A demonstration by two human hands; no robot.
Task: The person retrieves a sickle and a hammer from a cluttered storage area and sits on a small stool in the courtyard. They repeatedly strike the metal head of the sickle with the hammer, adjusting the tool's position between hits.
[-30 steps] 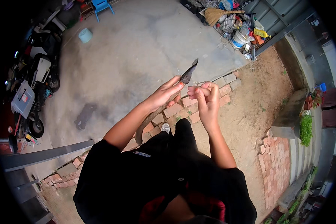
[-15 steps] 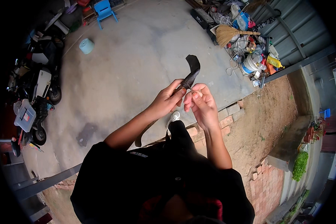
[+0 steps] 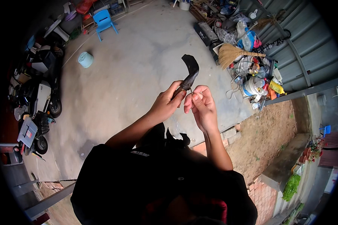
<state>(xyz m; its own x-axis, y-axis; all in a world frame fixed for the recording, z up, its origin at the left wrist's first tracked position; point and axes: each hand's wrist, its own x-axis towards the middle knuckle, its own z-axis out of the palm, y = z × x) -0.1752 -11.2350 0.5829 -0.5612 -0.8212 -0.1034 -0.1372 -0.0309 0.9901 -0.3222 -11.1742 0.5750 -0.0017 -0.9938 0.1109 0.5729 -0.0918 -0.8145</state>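
In the head view, the left hand's (image 3: 165, 103) fingers wrap the dark tool (image 3: 188, 81), whose curved blade (image 3: 192, 65) juts past them above the concrete floor (image 3: 139, 52). The right hand's (image 3: 205, 107) fingertips are pinched together on a thin strand (image 3: 191, 90) just beside the tool's neck.
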